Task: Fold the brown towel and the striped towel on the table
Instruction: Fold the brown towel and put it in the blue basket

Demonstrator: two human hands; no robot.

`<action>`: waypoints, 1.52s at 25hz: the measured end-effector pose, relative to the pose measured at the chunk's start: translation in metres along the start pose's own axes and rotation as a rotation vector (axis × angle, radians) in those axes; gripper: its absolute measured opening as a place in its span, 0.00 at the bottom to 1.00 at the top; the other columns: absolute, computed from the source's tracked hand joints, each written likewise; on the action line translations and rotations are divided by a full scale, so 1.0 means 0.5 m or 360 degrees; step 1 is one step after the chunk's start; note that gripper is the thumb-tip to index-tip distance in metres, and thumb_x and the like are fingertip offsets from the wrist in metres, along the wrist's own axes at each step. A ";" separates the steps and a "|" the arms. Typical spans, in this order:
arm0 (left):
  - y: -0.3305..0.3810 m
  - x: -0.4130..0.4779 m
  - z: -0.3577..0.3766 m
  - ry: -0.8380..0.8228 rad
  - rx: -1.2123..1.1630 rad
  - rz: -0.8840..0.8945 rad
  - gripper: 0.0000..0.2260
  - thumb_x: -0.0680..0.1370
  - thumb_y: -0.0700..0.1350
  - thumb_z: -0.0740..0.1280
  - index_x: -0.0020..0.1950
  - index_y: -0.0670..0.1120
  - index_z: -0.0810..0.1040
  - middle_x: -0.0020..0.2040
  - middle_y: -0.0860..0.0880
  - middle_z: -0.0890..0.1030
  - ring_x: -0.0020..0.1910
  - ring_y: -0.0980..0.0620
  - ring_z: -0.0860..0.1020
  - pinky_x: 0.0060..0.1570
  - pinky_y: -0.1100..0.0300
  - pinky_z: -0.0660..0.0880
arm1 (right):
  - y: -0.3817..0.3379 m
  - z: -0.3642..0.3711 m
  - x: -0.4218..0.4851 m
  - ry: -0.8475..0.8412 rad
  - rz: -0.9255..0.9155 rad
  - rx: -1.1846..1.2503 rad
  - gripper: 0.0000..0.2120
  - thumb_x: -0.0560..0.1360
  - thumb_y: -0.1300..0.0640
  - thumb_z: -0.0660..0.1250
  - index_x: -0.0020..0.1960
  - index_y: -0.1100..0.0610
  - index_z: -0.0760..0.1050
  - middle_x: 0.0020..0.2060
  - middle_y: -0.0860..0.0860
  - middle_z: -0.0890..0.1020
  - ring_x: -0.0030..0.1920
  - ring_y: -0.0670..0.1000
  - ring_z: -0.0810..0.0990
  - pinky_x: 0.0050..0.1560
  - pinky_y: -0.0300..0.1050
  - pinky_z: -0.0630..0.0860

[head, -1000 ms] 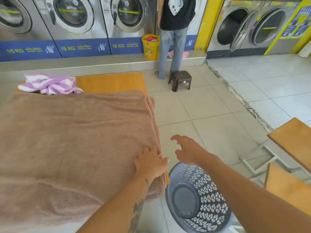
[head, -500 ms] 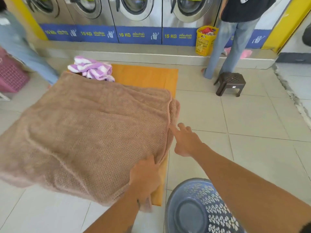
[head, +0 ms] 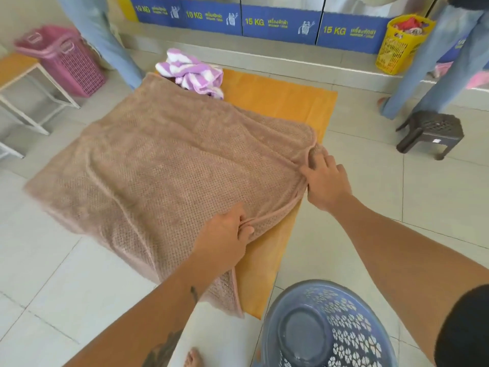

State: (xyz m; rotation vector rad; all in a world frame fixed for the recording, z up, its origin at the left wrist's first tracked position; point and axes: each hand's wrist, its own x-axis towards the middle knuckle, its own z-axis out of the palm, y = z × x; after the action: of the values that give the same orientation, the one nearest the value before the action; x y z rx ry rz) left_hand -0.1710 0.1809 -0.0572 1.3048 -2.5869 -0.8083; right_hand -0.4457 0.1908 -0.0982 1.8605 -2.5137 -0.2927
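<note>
Gripping the brown towel (head: 164, 168) at its three o'clock edge are the left hand (head: 225, 231) and right hand (head: 325, 181); the striped towel (head: 190, 71) is lying at twelve.

A grey-blue laundry basket (head: 352, 337) with a pierced wall stands on the pale tiled floor (head: 397, 181) at the near edge, and a dark brown plastic stool (head: 434, 131) stands farther off to the right. Along the far wall run blue panels (head: 254, 22) marked 10 KG and 15 KG, with a yellow basket (head: 397, 51) of clothes on the ledge below them. A pink basket (head: 68, 64) stands at the left beside a small wooden side table (head: 16, 67), and two people in jeans stand at the back, one left (head: 105, 41), one right (head: 449, 62).
</note>
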 end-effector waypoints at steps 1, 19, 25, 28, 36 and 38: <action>-0.002 -0.003 -0.006 -0.0045 -0.0011 -0.0020 0.07 0.80 0.50 0.66 0.53 0.50 0.70 0.38 0.52 0.75 0.36 0.53 0.74 0.34 0.59 0.70 | 0.004 -0.011 0.010 0.0039 -0.0004 -0.0018 0.26 0.74 0.55 0.67 0.71 0.50 0.68 0.68 0.59 0.66 0.68 0.64 0.64 0.59 0.58 0.72; -0.163 -0.145 -0.118 -0.0274 -0.0316 -0.1262 0.09 0.74 0.36 0.58 0.39 0.48 0.73 0.35 0.48 0.76 0.33 0.51 0.74 0.33 0.61 0.73 | -0.082 -0.236 0.250 0.0179 0.0246 0.0120 0.16 0.76 0.62 0.61 0.64 0.59 0.69 0.58 0.60 0.78 0.62 0.63 0.72 0.57 0.59 0.70; -0.223 -0.132 -0.198 0.0364 -0.0234 -0.1125 0.13 0.77 0.37 0.58 0.42 0.51 0.77 0.37 0.48 0.79 0.37 0.46 0.78 0.35 0.57 0.74 | 0.011 -0.271 0.271 -0.0012 0.0596 -0.0061 0.17 0.76 0.62 0.63 0.65 0.61 0.73 0.61 0.62 0.77 0.64 0.65 0.72 0.62 0.61 0.67; -0.202 -0.117 -0.196 0.0731 -0.0132 -0.0860 0.12 0.78 0.36 0.60 0.46 0.53 0.77 0.42 0.52 0.78 0.39 0.47 0.76 0.37 0.56 0.70 | 0.041 -0.265 0.228 0.0002 0.0409 -0.0176 0.16 0.73 0.56 0.66 0.60 0.57 0.73 0.57 0.59 0.78 0.60 0.63 0.74 0.57 0.58 0.70; -0.171 -0.095 -0.158 0.0571 0.0097 -0.0529 0.06 0.78 0.48 0.59 0.48 0.53 0.76 0.32 0.52 0.76 0.30 0.47 0.76 0.32 0.53 0.76 | -0.020 -0.176 0.118 0.0119 -0.0383 0.0509 0.12 0.63 0.64 0.63 0.40 0.48 0.71 0.36 0.46 0.78 0.43 0.58 0.77 0.39 0.45 0.65; -0.161 -0.093 -0.157 0.0440 0.0154 -0.0641 0.06 0.77 0.48 0.60 0.43 0.52 0.76 0.32 0.51 0.76 0.32 0.47 0.76 0.37 0.49 0.79 | -0.011 -0.165 0.112 -0.0113 -0.0351 0.0292 0.23 0.69 0.62 0.62 0.58 0.40 0.75 0.57 0.48 0.79 0.61 0.58 0.76 0.54 0.52 0.69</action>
State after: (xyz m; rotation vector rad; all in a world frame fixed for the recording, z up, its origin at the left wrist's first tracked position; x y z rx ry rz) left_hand -0.0581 0.1469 -0.0272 1.8549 -2.2040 -0.5088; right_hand -0.4482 0.1238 -0.0241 2.2402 -2.4560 -0.1337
